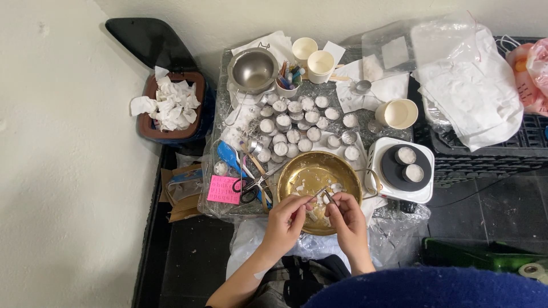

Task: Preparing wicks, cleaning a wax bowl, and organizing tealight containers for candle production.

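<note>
The small metal tealight cup [323, 197] sits pinched between our two hands, held right over the brass bowl [297, 171] at the near edge of the cluttered table [365, 85]. Our left hand [287, 219] curls its fingers around one side of the cup, and our right hand [345, 215] closes thumb and forefinger on the other side; whether the right also grips a thin tool we cannot tell at this size. We judge that we hold it above the bowl so whatever falls out lands with the white wax pieces [334, 187] already lying inside. Just beyond the bowl stands a crowd of tealight cups [294, 122] with white wax in them, packed close together within easy reach. To the right, a small white hot plate [402, 194] carries two more cups on its dark disc. Scissors [251, 191] and a pink note [224, 189] lie to the left of the bowl, and a steel bowl [253, 69] rests at the far side, beside a bin [149, 128] full of crumpled tissue
</note>
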